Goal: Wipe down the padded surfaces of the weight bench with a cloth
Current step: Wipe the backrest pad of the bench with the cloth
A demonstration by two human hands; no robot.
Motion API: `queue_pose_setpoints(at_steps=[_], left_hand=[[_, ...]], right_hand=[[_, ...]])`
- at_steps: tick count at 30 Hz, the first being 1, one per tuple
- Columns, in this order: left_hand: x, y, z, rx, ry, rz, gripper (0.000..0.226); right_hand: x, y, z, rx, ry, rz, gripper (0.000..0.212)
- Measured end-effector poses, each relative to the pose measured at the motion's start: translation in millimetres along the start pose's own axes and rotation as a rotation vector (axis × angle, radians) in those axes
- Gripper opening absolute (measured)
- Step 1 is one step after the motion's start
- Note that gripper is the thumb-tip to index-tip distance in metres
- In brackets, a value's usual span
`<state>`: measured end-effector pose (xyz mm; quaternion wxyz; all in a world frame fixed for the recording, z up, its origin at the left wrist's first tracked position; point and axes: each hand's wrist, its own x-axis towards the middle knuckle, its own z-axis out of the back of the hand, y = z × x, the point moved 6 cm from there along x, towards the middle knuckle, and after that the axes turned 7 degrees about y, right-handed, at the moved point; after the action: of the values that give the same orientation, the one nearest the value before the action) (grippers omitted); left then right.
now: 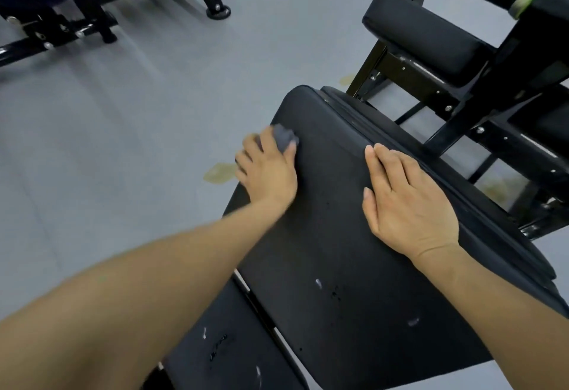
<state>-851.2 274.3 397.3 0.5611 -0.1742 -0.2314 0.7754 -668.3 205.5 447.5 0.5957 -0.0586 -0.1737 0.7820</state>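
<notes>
- Weight bench (348, 229): its large black back pad fills the lower right of the head view, and its long axis runs from the near bottom edge up and away toward the far rounded end near the left hand. This is the surface being wiped, and both hands are on its far half.
- Seat pad (228, 340): a second black pad lies lower left, just beside the back pad across a narrow gap. It carries pale scuffs and, by my reading, is not being wiped at this moment.
- Upper roller pad (421, 35): a smaller black cushion sits beyond the bench's far end, well apart from both hands.
- Right hand (406, 201): lies flat with straight fingers on the pad's right edge, holding nothing. It seems to steady the bench.
- Left hand (268, 171): its fingers curl round the cloth at the pad's far left edge, and it is blurred.
- Cloth (283, 138): a small grey bunch peeking out past the left fingers, touching the pad near its far left corner. Most of the pad's length lies back toward the person, so the likely stroke is a pull along the long axis, and the left hand is the one placed for it.
</notes>
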Motion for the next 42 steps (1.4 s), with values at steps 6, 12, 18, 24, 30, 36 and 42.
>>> queue_pose_setpoints(at_steps=[6,12,18,24,30,36,42], left_hand=[[26.4,-1.2,5.7,-0.127,0.081,-0.093,0.051],[-52.3,40.2,-2.5,-0.003,0.101,-0.207,0.049],[6.7,-3.2,4.4,0.046,0.089,-0.035,0.049],[-7.0,20.9,3.4,0.182,-0.014,-0.220,0.052],[-77.4,68.1,-10.2,0.165,0.164,-0.156,0.037],[-9.3,12.7,10.8,0.129,0.074,-0.120,0.042],[-35.2,42.7,-0.6,0.097,0.031,-0.183,0.033]], right_hand=[[-0.9,-0.5,-1.5,0.014,0.031,-0.006,0.059],[-1.2,-1.7,-1.3,0.019,0.028,-0.001,0.057],[0.9,-0.3,2.2,0.009,-0.026,0.004,0.057],[0.6,-1.0,0.1,0.017,-0.004,-0.005,0.057],[-0.2,-0.6,-0.4,0.010,0.010,0.003,0.059],[-0.4,-0.5,0.4,-0.001,-0.003,-0.008,0.058],[-0.6,-0.6,-1.2,0.006,0.013,-0.010,0.059]])
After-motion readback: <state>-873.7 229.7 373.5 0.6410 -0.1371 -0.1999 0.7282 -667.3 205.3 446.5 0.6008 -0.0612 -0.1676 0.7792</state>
